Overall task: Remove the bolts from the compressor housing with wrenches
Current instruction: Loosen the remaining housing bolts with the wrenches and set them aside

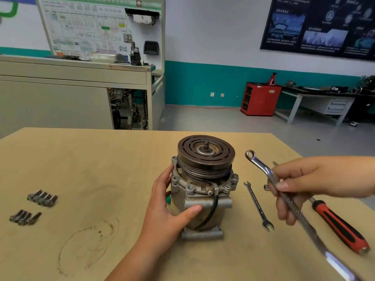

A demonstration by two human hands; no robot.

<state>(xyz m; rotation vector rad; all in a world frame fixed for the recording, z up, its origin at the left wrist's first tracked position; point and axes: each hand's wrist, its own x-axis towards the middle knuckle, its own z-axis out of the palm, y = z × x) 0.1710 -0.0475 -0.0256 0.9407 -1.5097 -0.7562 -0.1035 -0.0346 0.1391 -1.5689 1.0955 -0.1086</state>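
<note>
The compressor [204,191] stands upright on the wooden table [101,159], its dark grooved pulley on top and bolt heads around the grey housing flange. My left hand [172,209] wraps the housing's left side, thumb across the front. My right hand [300,189] holds a long ring wrench [261,167] in the air to the right of the compressor, ring end pointing up and left. Two rows of removed bolts [42,197] lie at the table's left.
A smaller open-end wrench [258,205] lies on the table just right of the compressor. A red-and-black-handled screwdriver [341,226] lies further right, under my right hand. A small socket [266,187] sits near it. Benches and a red cabinet stand far behind.
</note>
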